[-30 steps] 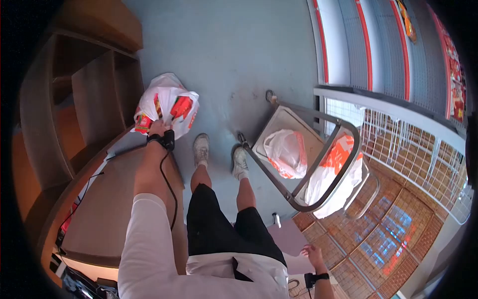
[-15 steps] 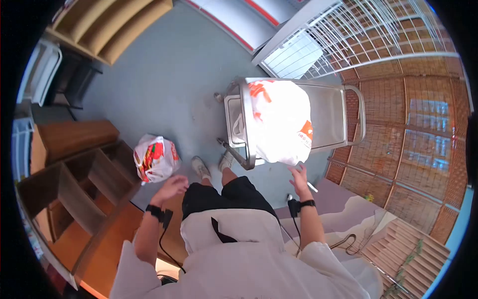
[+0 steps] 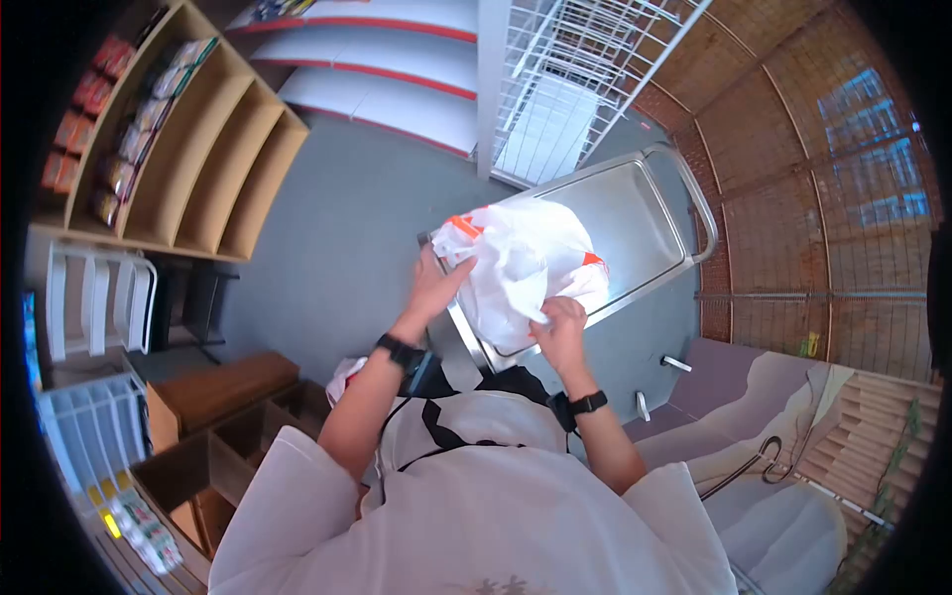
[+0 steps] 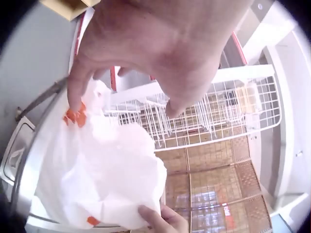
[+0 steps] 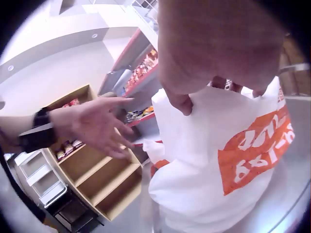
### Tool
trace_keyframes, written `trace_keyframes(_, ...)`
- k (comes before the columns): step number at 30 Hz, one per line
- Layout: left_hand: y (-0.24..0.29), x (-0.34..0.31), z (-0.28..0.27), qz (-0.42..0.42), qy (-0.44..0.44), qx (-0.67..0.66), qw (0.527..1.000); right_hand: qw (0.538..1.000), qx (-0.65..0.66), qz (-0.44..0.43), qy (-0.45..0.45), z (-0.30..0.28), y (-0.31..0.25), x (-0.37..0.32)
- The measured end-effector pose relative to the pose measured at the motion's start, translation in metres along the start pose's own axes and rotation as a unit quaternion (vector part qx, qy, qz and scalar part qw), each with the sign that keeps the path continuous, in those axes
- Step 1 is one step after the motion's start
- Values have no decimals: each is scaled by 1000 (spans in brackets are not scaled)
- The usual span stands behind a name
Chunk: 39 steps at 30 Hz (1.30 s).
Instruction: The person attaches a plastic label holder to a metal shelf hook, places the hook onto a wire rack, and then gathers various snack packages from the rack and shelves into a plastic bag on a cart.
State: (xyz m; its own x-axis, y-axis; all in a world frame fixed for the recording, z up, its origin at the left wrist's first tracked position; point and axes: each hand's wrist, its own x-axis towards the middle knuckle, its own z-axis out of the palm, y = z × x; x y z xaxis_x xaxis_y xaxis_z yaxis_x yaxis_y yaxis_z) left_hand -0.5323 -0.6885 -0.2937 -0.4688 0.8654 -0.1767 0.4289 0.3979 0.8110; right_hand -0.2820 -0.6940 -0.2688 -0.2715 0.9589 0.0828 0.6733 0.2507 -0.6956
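Note:
A white plastic bag with orange print stands full on the metal cart. My right hand pinches the top edge of this bag between thumb and fingers. In the right wrist view the orange lettering faces outward below that hand. On the bag's other side, my left hand has its fingers spread. The left wrist view shows the left fingertips right at the bag's orange-marked part, with the thumb held apart.
Another white bag sits on the floor, partly hidden by my left arm. Dark wooden shelving stands at left. A white wire rack and red-edged shelves are ahead. Light wooden shelving holds packets at far left.
My left hand has let go of the floor bag and come over to the bag on the cart. My right hand has risen from my side to grip that bag's edge. My view has turned.

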Motion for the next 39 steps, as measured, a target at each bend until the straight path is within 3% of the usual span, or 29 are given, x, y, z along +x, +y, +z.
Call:
trace_keyframes(1, 7, 18, 15, -81, 33, 47, 995, 999, -7, -35, 4, 0, -16, -3)
trace_keyframes(2, 23, 25, 13, -70, 25, 48, 996, 999, -18, -49, 13, 3, -32, -6)
trace_keyframes(3, 36, 32, 9, -228, -181, -98, 952, 997, -31, -64, 20, 8, -48, -10)
trace_keyframes(4, 48, 38, 8, -370, -373, -228, 820, 996, -52, -71, -3, 15, -61, -14)
trace_keyframes(5, 49, 36, 19, -362, -385, -341, 778, 997, -57, -60, 6, 24, -75, -17)
trace_keyframes(7, 48, 31, -1, -172, -428, -217, 860, 987, -107, -100, -66, 47, -107, -17)
trace_keyframes(8, 25, 39, 3, -111, -431, -250, 860, 989, -108, -86, -56, 52, -125, -10)
trace_keyframes(9, -2, 51, -3, -111, -444, -241, 856, 991, -99, -64, -66, 54, -147, -5)
trace_keyframes(11, 10, 72, -67, -19, -425, -233, 874, 992, -95, -30, -72, 58, -185, 9)
trace_keyframes(12, 30, 86, -115, -48, -456, -181, 870, 998, -57, 4, -16, 56, -198, 22)
trace_keyframes(13, 19, 102, -147, -31, -463, -214, 860, 999, -18, 33, 37, 52, -211, 35)
trace_keyframes(15, 10, 129, -229, 78, -483, -209, 847, 986, -110, -8, 128, 37, -243, 71)
trace_keyframes(17, 18, 135, -309, 117, -460, -216, 853, 978, -181, -46, 90, 51, -238, 106)
trace_keyframes(19, 18, 135, -371, 189, -368, -229, 881, 962, -252, -91, 51, 85, -245, 139)
trace_keyframes(20, 14, 135, -392, 193, -350, -232, 887, 973, -207, 49, -85, 103, -253, 158)
trace_keyframes(21, 11, 135, -410, 212, -312, -255, 890, 944, -163, 181, -221, 121, -259, 179)
trace_keyframes(22, 5, 134, -424, 228, -271, -280, 892, 980, -96, 77, -157, 143, -265, 184)
trace_keyframes(23, -3, 131, -433, 230, -244, -286, 898, 979, -103, 51, -168, 173, -267, 196)
trace_keyframes(25, -16, 129, -444, 207, -255, -426, 843, 983, -46, -157, -86, 242, -274, 219)
trace_keyframes(26, -18, 125, -448, 156, -271, -547, 777, 979, -42, -173, -98, 271, -276, 229)
trace_keyframes(29, -26, 122, -471, 113, -198, -564, 793, 959, 198, -90, -182, 358, -285, 263)
trace_keyframes(31, -41, 131, -497, 90, -120, -548, 823, 908, 345, -15, -237, 397, -300, 285)
trace_keyframes(33, -60, 144, -530, 76, 32, -531, 843, 885, 384, 20, -265, 389, -341, 306)
trace_keyframes(35, -102, 163, -559, 30, 229, -394, 890, 717, 550, 242, -353, 341, -405, 327)
trace_keyframes(36, -125, 167, -573, 7, 329, -301, 895, 648, 613, 267, -364, 335, -407, 341)
trace_keyframes(37, -139, 168, -582, -15, 421, -202, 884, 646, 614, 265, -369, 330, -413, 354)
trace_keyframes(39, -112, 161, -590, 37, 568, -25, 822, 628, 633, 224, -394, 317, -433, 381)
